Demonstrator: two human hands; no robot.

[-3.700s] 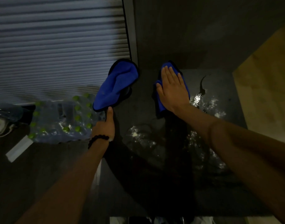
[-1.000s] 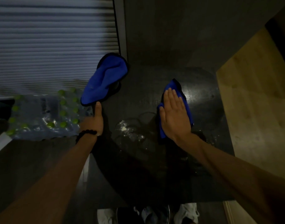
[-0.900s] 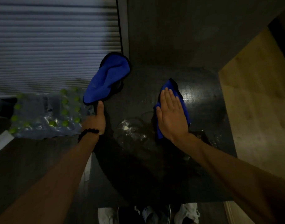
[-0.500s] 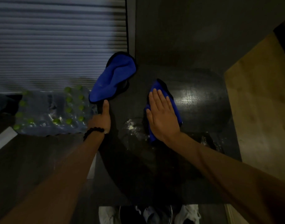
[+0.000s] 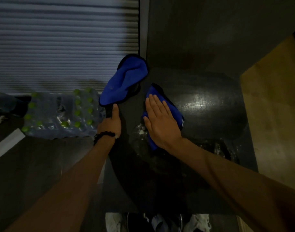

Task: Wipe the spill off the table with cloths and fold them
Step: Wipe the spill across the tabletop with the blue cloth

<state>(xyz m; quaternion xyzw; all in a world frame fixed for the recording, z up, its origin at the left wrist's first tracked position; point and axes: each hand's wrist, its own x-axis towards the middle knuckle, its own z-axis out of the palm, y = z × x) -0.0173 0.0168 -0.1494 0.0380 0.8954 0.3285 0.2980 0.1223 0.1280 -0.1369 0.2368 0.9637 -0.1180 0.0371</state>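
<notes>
A dark table [image 5: 210,114] carries wet patches of spill [image 5: 140,131] beside my right wrist, with more glinting at the right [image 5: 218,148]. My right hand [image 5: 161,124] lies flat, fingers together, pressing a blue cloth [image 5: 175,111] onto the tabletop. A second blue cloth [image 5: 125,81], crumpled with a black trim, lies at the table's far left corner. My left hand [image 5: 110,124] grips the table's left edge, thumb on top and pointing at that cloth, just short of it. A black bead bracelet sits on the left wrist.
A shrink-wrapped pack of water bottles with green caps [image 5: 59,114] lies on the floor left of the table. A ribbed shutter [image 5: 59,39] is behind it. A wooden surface [image 5: 273,106] borders the table's right side. Shoes [image 5: 198,221] show below the near edge.
My right hand has slid the cloth leftward across the table, from the middle-right toward the left cloth. The left hand has kept its grip on the table edge.
</notes>
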